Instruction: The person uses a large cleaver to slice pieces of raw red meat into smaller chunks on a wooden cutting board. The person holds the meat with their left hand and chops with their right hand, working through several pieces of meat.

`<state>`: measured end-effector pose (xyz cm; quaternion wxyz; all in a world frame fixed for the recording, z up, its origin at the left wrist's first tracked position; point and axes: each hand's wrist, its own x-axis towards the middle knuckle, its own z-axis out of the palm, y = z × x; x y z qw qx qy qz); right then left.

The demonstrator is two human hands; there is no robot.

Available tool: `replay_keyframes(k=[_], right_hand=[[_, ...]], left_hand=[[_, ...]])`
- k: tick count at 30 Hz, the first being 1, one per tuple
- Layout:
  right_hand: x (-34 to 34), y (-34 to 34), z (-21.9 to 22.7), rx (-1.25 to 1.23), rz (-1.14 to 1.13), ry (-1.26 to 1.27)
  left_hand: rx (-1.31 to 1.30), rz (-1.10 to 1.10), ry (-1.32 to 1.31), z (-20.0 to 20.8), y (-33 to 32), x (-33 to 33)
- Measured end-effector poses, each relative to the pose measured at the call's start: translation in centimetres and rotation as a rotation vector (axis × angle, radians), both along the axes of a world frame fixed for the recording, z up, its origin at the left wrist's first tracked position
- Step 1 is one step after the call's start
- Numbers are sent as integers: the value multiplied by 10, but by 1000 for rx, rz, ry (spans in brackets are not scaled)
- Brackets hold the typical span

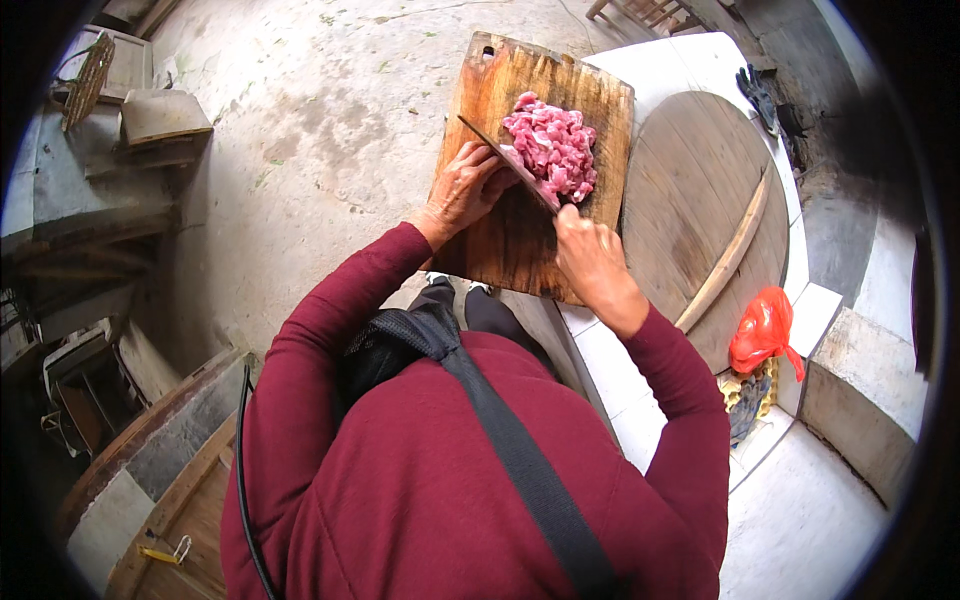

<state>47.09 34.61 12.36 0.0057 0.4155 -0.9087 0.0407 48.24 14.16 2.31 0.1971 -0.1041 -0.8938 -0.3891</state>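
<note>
Chopping raw meat on a wooden board

A round wooden lid [700, 200] covers the white worktop [700, 60] at three o'clock of the chopping board [520, 230], which overhangs the worktop's edge. The pile of pink meat [553, 150] lies at the board's one o'clock corner. The knife [505, 160] runs ten to four o'clock, its long edge against the pile. The right hand [592, 255] is closed on the handle; the left hand [465, 190], fingers curled, presses the blade, nearer the meat.

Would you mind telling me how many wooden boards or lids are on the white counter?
2. The cutting board lies under the meat, jutting over the counter's left edge. The round wooden lid lies right of it, by the red bag. Others may be hidden.
</note>
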Motion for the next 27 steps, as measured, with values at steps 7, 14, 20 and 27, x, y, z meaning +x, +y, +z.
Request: replay_keyframes(k=[7,14,20,27], right_hand=[[-27,-25,-38,-49,17,39],[5,13,14,86,-139,-237],[7,6,-14,17,-4,-43],[-31,-30,-26,13,-111,-150]], left_hand=[[-45,6,37,5,4,0],[-41,1,65,4,0,0],[-46,-33,68,9,0,1],[25,15,123,6,4,0]])
